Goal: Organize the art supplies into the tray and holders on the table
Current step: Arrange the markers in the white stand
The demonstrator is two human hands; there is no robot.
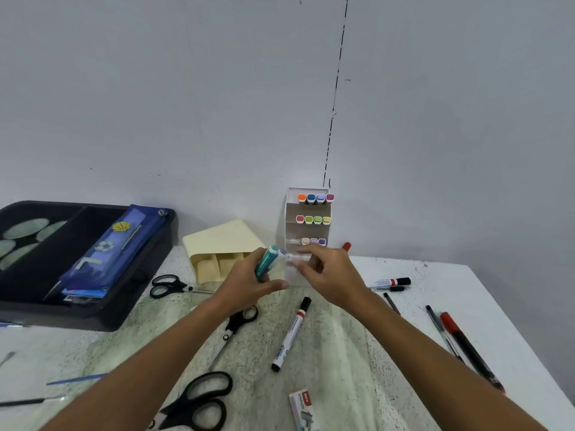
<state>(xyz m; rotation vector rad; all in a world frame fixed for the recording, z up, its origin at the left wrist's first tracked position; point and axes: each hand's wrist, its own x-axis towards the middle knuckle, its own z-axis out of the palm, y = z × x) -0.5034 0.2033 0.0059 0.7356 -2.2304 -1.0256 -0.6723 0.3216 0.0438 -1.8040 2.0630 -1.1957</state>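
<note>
Our left hand (249,279) gripped a teal marker (267,263), tilted, just before the white marker rack (291,213). Our right hand (329,275) pinched a blurred pale marker (297,258) at the rack's lowest row. The black tray (93,318) sat far left.

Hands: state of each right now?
Left hand: grips teal markers.
Right hand: pinches a pale marker, blurred, at the rack.
</note>
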